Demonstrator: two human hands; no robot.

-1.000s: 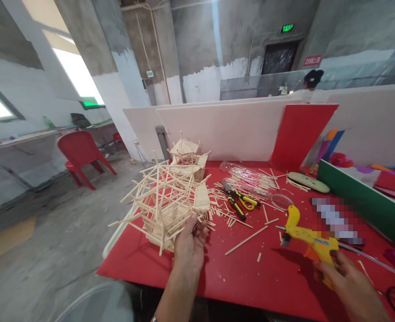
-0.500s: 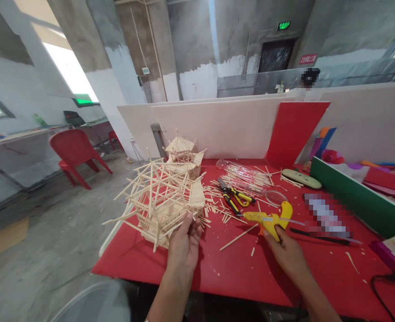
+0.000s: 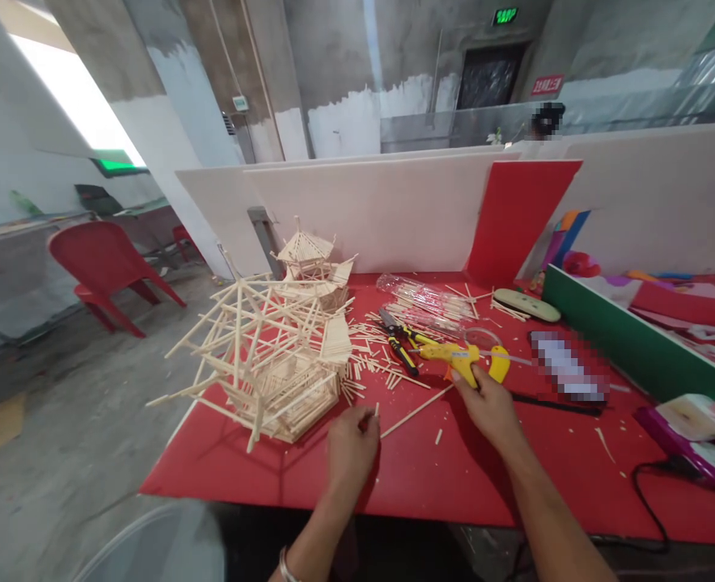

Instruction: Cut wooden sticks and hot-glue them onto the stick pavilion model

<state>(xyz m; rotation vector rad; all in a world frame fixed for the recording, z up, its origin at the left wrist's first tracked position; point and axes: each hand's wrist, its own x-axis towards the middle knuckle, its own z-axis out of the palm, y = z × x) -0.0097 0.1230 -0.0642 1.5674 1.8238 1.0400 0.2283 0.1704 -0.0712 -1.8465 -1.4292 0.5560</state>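
A pale wooden stick model (image 3: 266,356) with a tiered roof stands at the left end of the red table (image 3: 454,477). My left hand (image 3: 350,449) rests just right of the model's base, fingers pinched on a short wooden stick (image 3: 375,411) that points up. My right hand (image 3: 486,402) grips the handle of a yellow glue gun (image 3: 454,357), its nozzle pointing left toward the model. A long loose stick (image 3: 415,411) lies on the table between my two hands.
Loose sticks (image 3: 370,364), yellow-handled cutters (image 3: 403,343), a clear plastic bag (image 3: 427,299) and a pale green case (image 3: 526,304) lie behind the glue gun. White and red boards (image 3: 394,210) wall the back. A green box edge (image 3: 636,343) and black cable (image 3: 654,493) sit right. A red chair (image 3: 99,263) stands left.
My right hand has carried the glue gun leftward toward the model. My left hand has come off the model and now pinches a short stick.
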